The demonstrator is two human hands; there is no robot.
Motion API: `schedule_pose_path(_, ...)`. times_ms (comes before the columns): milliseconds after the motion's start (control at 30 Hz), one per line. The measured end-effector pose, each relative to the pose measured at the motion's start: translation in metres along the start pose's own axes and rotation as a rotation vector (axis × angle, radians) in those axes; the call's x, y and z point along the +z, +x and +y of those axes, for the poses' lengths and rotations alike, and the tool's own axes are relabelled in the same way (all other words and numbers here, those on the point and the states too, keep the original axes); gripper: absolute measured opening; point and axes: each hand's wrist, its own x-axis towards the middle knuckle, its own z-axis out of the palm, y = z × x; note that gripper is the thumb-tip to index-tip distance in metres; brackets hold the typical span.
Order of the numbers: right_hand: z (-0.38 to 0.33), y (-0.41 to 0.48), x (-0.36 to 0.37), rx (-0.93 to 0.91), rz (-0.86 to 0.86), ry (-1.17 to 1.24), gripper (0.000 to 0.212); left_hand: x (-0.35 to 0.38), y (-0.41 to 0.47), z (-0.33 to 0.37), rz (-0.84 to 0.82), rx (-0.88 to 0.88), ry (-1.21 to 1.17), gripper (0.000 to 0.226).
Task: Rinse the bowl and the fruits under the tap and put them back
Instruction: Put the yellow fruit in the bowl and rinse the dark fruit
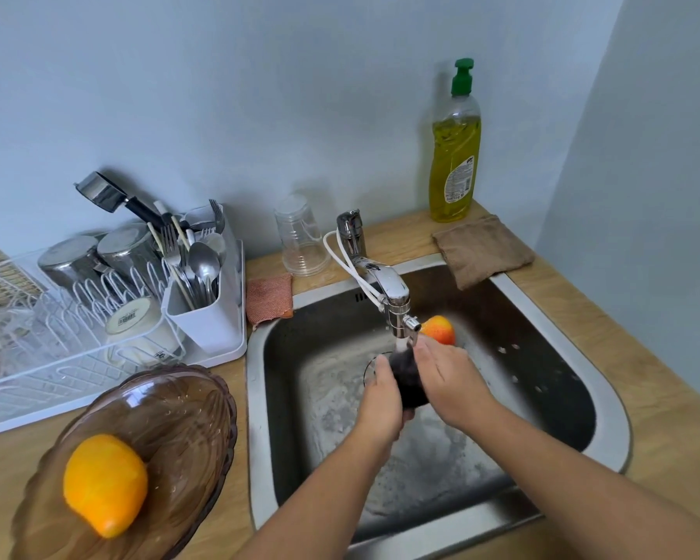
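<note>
left hand point(380, 392) and right hand point(447, 379) clasp a dark fruit point(408, 381) — under the tap point(391, 286).

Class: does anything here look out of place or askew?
The brown cloth lies askew, one corner hanging over the sink rim; the pink scourer overhangs it too. A red-yellow fruit lies loose in the basin while the left hand and right hand hold a dark fruit under the tap.

Nothing here is legible. The yellow dish-soap bottle point(455, 155) has a printed label, and a white cup point(138, 329) bears a dark mark. Both are too small and blurred to read.
</note>
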Motion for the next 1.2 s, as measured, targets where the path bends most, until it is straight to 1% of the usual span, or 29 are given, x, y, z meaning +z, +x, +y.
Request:
schedule_pose_path(67,0.003,0.001,-0.001,-0.013,0.007,-0.112,0.035,0.002,0.001,-0.001,-0.009,0.006,0.044,0.066)
schedule_pose_path(133,0.005,0.001,0.002,0.008,-0.003,-0.156,0.038,0.009,-0.001,0.000,-0.056,-0.023,-0.034,0.059)
schedule_pose_path(167,0.007,-0.001,0.003,0.017,-0.015,-0.142,0.039,0.011,-0.001,0.000,-0.073,-0.040,-0.087,0.053)
schedule_pose_path(233,0.010,-0.006,0.004,0.039,-0.057,-0.025,0.036,0.009,0.001,0.000,-0.071,-0.042,-0.137,0.043)
schedule_pose_path(300,0.015,-0.013,0.006,0.091,-0.101,0.031,0.034,0.002,0.007,-0.004,-0.043,0.003,-0.131,0.032)
schedule_pose_path(333,0.018,-0.016,0.007,0.132,-0.131,0.039,0.036,-0.001,0.009,-0.007,-0.035,0.042,-0.103,0.031)
schedule_pose_path(433,0.025,-0.022,0.012,0.235,-0.224,0.134,0.045,-0.010,0.011,-0.016,-0.033,0.154,-0.011,0.049)
schedule_pose_path(533,0.025,-0.024,0.012,0.286,-0.292,0.181,0.056,-0.019,0.007,-0.023,-0.019,0.202,0.035,0.062)
schedule_pose_path(667,0.025,-0.028,0.019,0.275,-0.404,0.143,0.061,-0.034,0.004,-0.034,-0.041,0.181,0.130,0.068)
schedule_pose_path(767,0.023,-0.031,0.028,0.255,-0.480,0.122,0.054,-0.044,0.002,-0.044,-0.033,0.167,0.224,0.070)
schedule_pose_path(833,0.016,-0.032,0.032,0.240,-0.507,0.131,0.054,-0.052,0.001,-0.050,-0.011,0.178,0.265,0.067)
schedule_pose_path(933,0.003,-0.030,0.039,0.207,-0.513,0.107,0.060,-0.068,-0.002,-0.051,0.025,0.192,0.285,0.064)
schedule_pose_path(1000,-0.007,-0.027,0.044,0.160,-0.489,0.080,0.063,-0.079,-0.008,-0.046,0.058,0.242,0.281,0.063)
schedule_pose_path(1200,-0.038,-0.015,0.045,0.018,-0.338,0.141,0.056,-0.103,-0.017,-0.032,0.158,0.433,0.192,0.063)
